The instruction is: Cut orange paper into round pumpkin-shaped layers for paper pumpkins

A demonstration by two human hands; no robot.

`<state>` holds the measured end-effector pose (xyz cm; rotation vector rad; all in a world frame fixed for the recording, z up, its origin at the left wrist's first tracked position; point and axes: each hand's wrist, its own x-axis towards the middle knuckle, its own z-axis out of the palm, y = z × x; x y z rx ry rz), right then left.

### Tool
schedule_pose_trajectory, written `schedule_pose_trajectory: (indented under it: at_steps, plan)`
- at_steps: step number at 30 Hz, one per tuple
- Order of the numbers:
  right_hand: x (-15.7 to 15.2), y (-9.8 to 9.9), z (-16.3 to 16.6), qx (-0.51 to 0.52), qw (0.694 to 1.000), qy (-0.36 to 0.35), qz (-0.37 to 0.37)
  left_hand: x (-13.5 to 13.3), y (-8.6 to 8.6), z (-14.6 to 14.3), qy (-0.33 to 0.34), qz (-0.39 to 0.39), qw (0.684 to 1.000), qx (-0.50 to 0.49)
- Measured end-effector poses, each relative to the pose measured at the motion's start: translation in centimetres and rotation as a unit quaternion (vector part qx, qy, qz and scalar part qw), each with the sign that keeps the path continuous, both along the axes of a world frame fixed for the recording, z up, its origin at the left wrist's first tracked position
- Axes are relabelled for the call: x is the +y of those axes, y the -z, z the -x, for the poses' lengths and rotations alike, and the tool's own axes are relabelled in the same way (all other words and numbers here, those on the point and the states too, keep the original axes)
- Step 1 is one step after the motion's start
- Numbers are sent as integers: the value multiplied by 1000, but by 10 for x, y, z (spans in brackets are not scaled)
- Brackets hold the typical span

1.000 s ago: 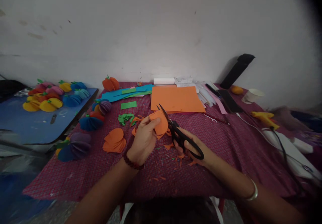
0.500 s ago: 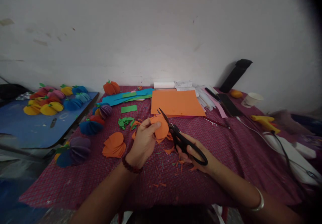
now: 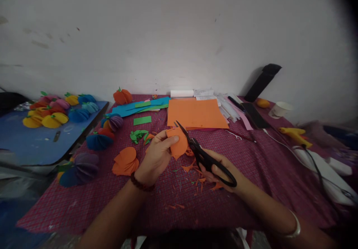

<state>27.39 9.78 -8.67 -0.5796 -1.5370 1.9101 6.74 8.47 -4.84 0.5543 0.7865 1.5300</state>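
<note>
My left hand (image 3: pixel 155 157) is closed on a rounded piece of orange paper (image 3: pixel 179 144), thumb and fingers pinching its left edge above the table. My right hand (image 3: pixel 220 172) grips black scissors (image 3: pixel 205 155), whose blades point up and left against the right edge of that orange piece. Orange scraps (image 3: pixel 200 178) lie on the red checked cloth (image 3: pixel 251 167) beneath both hands. A small stack of cut orange rounds (image 3: pixel 125 161) rests left of my left hand.
A full orange sheet (image 3: pixel 195 113) lies behind the hands, with blue and green strips (image 3: pixel 140 107) to its left. Finished paper pumpkins (image 3: pixel 81 165) sit at the left edge and on the blue table (image 3: pixel 28 137). A yellow glue gun (image 3: pixel 295 133), cables and a cup (image 3: pixel 279 109) are at the right.
The scissors and my right hand have slid slightly right and toward me along the orange piece; my left hand keeps its hold with little movement.
</note>
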Motion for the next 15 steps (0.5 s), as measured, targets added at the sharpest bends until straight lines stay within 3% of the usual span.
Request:
schedule_pose_trajectory:
  at_steps: [15]
  plan:
    - [4,-2,-11,-37,999,-11,-32,0,2,7,52,-12,998,13]
